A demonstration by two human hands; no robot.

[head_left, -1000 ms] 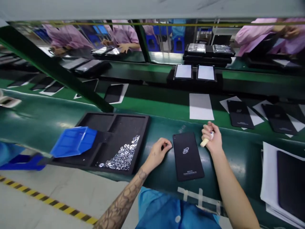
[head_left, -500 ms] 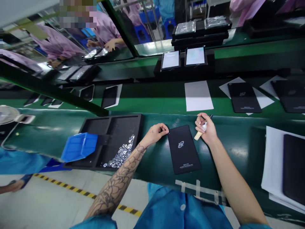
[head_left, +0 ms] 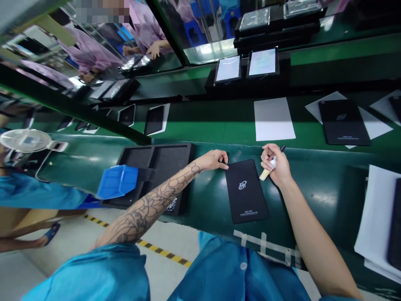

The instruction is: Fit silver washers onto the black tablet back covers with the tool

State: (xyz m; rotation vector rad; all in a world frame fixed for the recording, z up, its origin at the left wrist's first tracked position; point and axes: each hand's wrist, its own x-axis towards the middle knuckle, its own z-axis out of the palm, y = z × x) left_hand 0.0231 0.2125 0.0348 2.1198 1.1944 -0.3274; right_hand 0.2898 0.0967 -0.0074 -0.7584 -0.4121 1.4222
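A black tablet (head_left: 247, 196), its back with a light logo facing up, lies on the green bench in front of me. At its upper left corner, my left hand (head_left: 214, 160) has thumb and fingers bent together in a pinch; whatever may be between them is too small to make out. Beyond the tablet's upper right edge, my right hand (head_left: 278, 167) is wrapped around a pen-like tool (head_left: 266, 173) with a cream-coloured flat end, a white middle and a black end.
Left of the tablet is a black divided tray (head_left: 169, 156) with small metal parts (head_left: 171, 205), partly behind my forearm, and a blue bin (head_left: 117, 182). A fan (head_left: 26, 140) stands far left. White sheets (head_left: 376, 217) lie right. Another tablet (head_left: 344, 121) rests beyond. Co-workers sit opposite.
The camera view has turned, so the bench items appear shifted right. My left forearm now covers most of the metal parts. Both hands remain near the tablet's upper corners.
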